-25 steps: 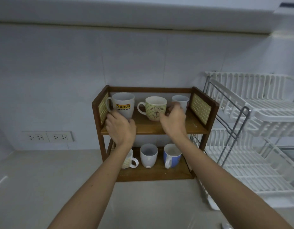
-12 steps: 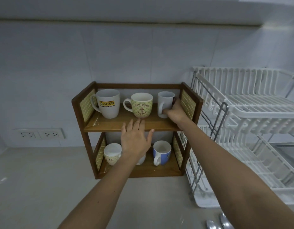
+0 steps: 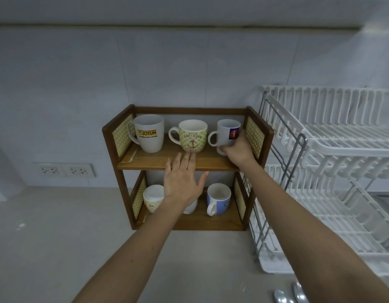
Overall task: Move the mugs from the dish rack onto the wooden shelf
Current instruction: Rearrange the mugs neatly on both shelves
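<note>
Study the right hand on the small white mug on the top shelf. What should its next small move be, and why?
Probably release: the right hand grips the white mug, which seems to stand upright on the top board of the wooden shelf, beside the anchor mug. The dish rack shows no mugs on either tier, so letting go and drawing back fits.

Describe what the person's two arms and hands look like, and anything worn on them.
The left forearm and right forearm are bare as far up as the frame shows, no sleeves. The left hand and right hand wear no gloves; no watch, bracelet or ring is visible.
</note>
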